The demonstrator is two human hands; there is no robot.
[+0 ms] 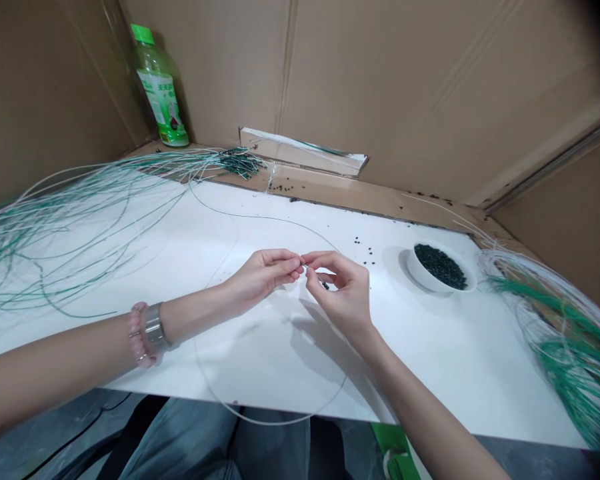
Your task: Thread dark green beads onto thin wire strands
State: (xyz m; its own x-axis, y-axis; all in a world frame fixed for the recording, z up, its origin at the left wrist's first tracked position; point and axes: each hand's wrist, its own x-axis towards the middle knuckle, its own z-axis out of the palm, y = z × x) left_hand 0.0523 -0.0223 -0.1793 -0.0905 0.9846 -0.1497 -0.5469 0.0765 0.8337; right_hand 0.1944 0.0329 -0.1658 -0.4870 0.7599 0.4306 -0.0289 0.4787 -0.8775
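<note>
Over white tabletop (445, 373): left hand (263, 275) pinching thin strand (305, 265); right hand (347, 290) half-curled, pinching it just beside.

Taken from the wearer's head, above the near edge of a white work surface (470, 360), facing forward and down. Set near enough to centre the left hand (270, 272) and right hand (349, 293). Spans from the lap (180, 440), below, to the cardboard wall (380, 80), above. Darkened at upper right, perhaps by something very close.
</note>
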